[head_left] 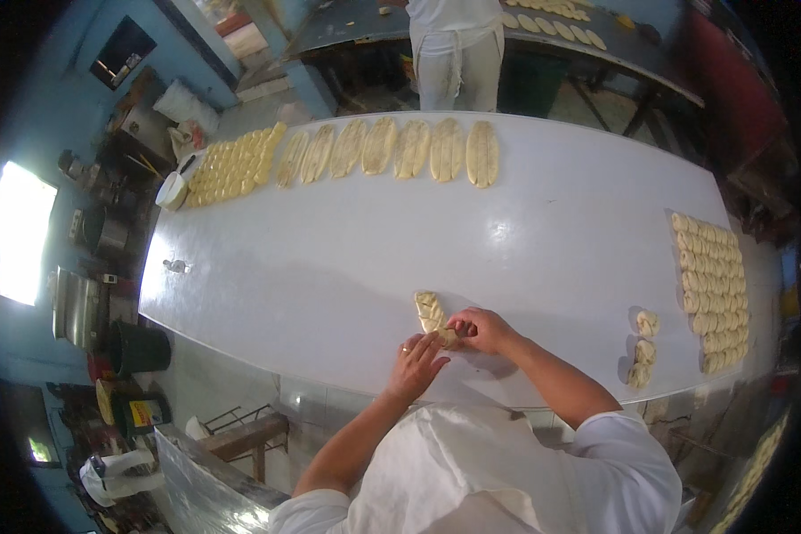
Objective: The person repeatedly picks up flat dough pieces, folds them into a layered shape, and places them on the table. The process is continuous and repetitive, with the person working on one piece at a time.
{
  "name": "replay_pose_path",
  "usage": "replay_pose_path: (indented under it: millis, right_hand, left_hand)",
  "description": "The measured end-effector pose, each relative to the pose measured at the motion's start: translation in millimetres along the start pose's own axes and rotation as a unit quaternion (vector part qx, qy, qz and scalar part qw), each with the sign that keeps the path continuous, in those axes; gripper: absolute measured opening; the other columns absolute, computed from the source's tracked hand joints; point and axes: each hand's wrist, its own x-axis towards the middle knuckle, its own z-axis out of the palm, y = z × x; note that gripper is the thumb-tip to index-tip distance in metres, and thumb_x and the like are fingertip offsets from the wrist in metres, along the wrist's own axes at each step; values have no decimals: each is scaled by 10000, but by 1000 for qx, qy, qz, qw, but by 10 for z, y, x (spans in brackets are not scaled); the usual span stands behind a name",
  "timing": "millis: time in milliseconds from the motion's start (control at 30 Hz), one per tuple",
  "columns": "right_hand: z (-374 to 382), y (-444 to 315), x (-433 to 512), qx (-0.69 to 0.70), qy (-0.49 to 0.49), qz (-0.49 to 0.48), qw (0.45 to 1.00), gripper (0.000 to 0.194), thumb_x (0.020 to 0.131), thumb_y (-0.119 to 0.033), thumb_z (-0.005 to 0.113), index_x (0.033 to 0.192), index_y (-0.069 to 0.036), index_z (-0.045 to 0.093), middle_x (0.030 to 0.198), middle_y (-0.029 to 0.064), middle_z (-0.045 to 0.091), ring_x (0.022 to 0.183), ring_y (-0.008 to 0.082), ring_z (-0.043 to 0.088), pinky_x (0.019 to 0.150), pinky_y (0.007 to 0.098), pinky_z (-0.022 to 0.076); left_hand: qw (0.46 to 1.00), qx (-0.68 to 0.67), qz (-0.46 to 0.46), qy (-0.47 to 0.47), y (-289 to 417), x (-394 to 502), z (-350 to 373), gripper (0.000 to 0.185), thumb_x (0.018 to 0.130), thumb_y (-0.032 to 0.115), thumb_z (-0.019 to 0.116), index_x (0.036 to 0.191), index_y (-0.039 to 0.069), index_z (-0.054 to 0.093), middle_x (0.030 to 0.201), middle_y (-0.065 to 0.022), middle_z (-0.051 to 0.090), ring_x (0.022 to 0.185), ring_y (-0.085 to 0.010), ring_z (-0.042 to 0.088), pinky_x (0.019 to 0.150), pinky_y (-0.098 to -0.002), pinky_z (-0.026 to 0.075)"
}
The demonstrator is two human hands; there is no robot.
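On the white worktable (347,247), a strip of dough with slits or folds (430,312) lies in front of me, its near end bunched. My left hand (416,364), with a ring, rests its fingertips on the near end of the dough. Opposite it, my right hand (480,329) has its fingers curled and pinches the dough's right side. Several shaped dough pieces (647,323) lie to the right. Beyond them is a block of rows of shaped dough (711,294). Flat oval dough pieces (412,149) line the far edge.
At the far left stand a white bowl (172,191) and rows of glossy dough pieces (233,167); a dark-handled tool (187,164) lies by the bowl. Across the table stands a person in an apron (458,60), before another table (360,23). A dark bin (140,347) is left of my table.
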Motion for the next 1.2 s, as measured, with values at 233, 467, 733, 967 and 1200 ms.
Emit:
replay_pose_path:
  millis: [233, 467, 733, 967, 1200]
  right_hand:
    - [110, 165, 131, -104, 60, -133, 984, 462, 809, -293, 812, 1245, -199, 690, 1050, 55, 659, 881, 206, 654, 803, 338, 539]
    - [81, -24, 353, 58, 89, 39, 994, 387, 898, -347, 770, 1200, -118, 690, 889, 41, 694, 755, 125, 631, 718, 289, 532]
    - [73, -311, 671, 76, 94, 198, 973, 418, 837, -410, 812, 958, -18, 732, 763, 71, 714, 606, 160, 663, 603, 302, 547]
    - [159, -253, 697, 203, 85, 243, 945, 338, 875, -335, 790, 939, -10, 720, 784, 57, 704, 612, 135, 655, 553, 288, 570]
    - [624, -339, 41, 106, 134, 210, 963, 413, 878, -411, 767, 1013, -28, 692, 835, 79, 706, 720, 191, 684, 667, 340, 570]
  left_hand:
    - [995, -63, -82, 15, -274, 145, 132, 376, 867, 238, 760, 1184, 54, 679, 1187, -128, 659, 1141, -319, 580, 968, -444, 448]
    - [921, -179, -341, 60, -445, 378, 250, 363, 912, 300, 742, 1122, 6, 702, 895, -157, 691, 872, -296, 655, 778, -423, 523]
    - [884, -142, -446, -4, -533, 747, -28, 407, 894, 393, 745, 959, -8, 740, 814, -123, 745, 710, -225, 698, 674, -355, 548]
    - [793, -299, -526, -79, -763, 811, 119, 399, 870, 417, 763, 833, 20, 753, 712, -91, 722, 564, -163, 657, 555, -310, 527]
    - [913, -110, -366, -145, -375, 375, -270, 417, 871, 409, 765, 864, -6, 721, 771, -149, 724, 670, -278, 683, 630, -408, 530]
